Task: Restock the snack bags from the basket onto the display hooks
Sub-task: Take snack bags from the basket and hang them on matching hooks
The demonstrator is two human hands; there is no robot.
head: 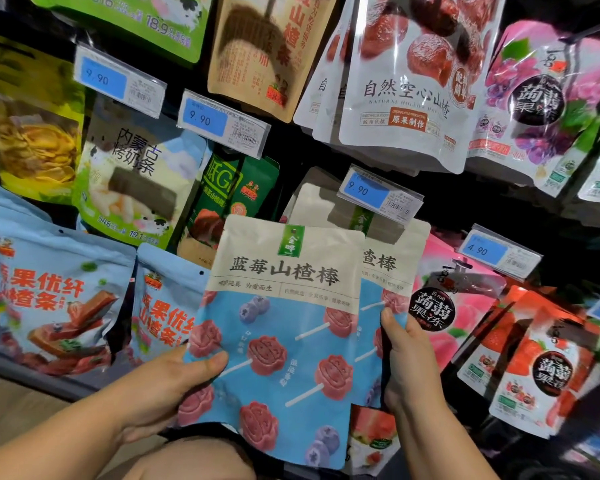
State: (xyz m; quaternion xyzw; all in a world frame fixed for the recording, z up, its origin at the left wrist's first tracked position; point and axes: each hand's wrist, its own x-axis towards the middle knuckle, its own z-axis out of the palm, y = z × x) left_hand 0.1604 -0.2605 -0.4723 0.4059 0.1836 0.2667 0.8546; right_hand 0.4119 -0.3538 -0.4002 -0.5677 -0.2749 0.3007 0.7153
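I hold a cream-and-blue snack bag (281,334), printed with red lollipops and blueberries, up in front of the display. My left hand (174,386) grips its lower left edge, thumb on the front. Behind it hangs a matching bag (390,261) on the rack. My right hand (407,362) grips that rear bag's right edge, thumb on its front. The top of the front bag sits just below a 9.90 price tag (378,195). The hook itself is hidden, and the basket is out of view.
Hanging bags crowd the rack: light-blue hawthorn-strip bags (56,299) at left, a green bag (236,195) behind, white hawthorn bags (406,84) above, pink and red jelly bags (534,368) at right. Price tags (222,123) stick out on hook ends. A wooden floor (11,407) shows lower left.
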